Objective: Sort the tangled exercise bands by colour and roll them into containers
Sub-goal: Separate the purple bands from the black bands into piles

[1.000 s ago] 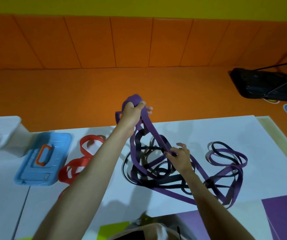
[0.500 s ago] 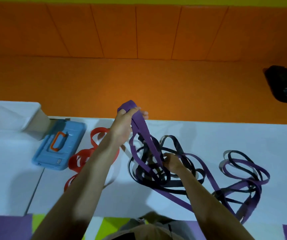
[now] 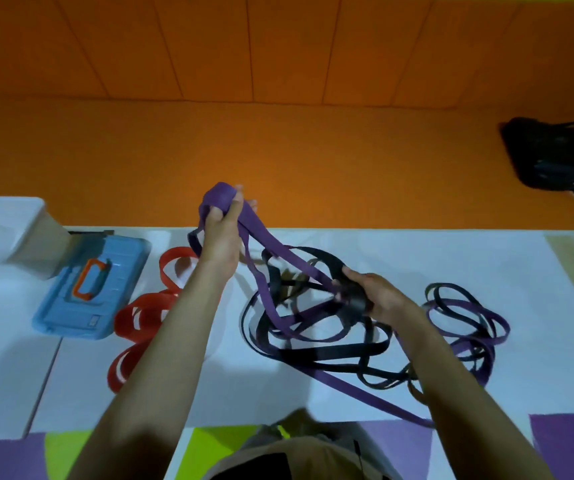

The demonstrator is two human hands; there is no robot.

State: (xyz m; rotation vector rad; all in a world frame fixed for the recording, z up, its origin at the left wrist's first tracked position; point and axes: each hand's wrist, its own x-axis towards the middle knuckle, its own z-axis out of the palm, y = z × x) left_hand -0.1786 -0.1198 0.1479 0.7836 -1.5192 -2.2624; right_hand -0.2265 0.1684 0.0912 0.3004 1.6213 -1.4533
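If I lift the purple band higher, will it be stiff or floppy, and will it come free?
Probably floppy: the purple band sags in loose curves from the left hand down to the white surface. It likely won't come free cleanly; it weaves through the black bands that the right hand grips, so they may drag along.

Nothing legible from where I stand.
The one thing that looks like a label is a small pale patch (image 3: 94, 320) on the near end of the blue case (image 3: 105, 271) with the orange handle. It is too small and too blurred to make out any letters or numbers.
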